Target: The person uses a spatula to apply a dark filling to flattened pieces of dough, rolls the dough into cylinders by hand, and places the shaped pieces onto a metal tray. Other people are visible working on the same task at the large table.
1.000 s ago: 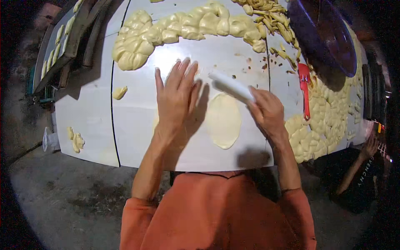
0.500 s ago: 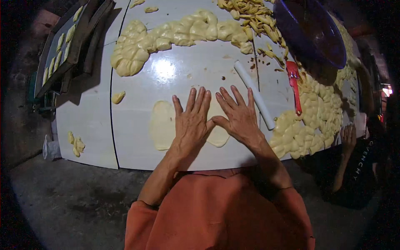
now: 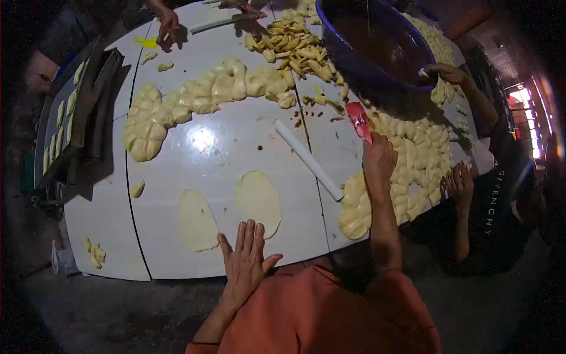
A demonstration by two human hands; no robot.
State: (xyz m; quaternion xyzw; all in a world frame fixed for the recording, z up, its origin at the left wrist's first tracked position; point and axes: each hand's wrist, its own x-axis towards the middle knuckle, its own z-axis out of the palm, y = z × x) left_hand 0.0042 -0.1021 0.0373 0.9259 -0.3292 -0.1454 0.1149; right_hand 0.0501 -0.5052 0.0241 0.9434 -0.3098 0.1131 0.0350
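Hands: left near two dough ovals, right gripping one tool.

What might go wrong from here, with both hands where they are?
1. The left hand reaches to the lower edge of the rounder dough sheet, so its fingers might dent or drag that edge.
2. The white rolling pin lies loose on the table; a bump could set it rolling.
3. The right hand holds the red tool close to the dough pieces, which it might nick.
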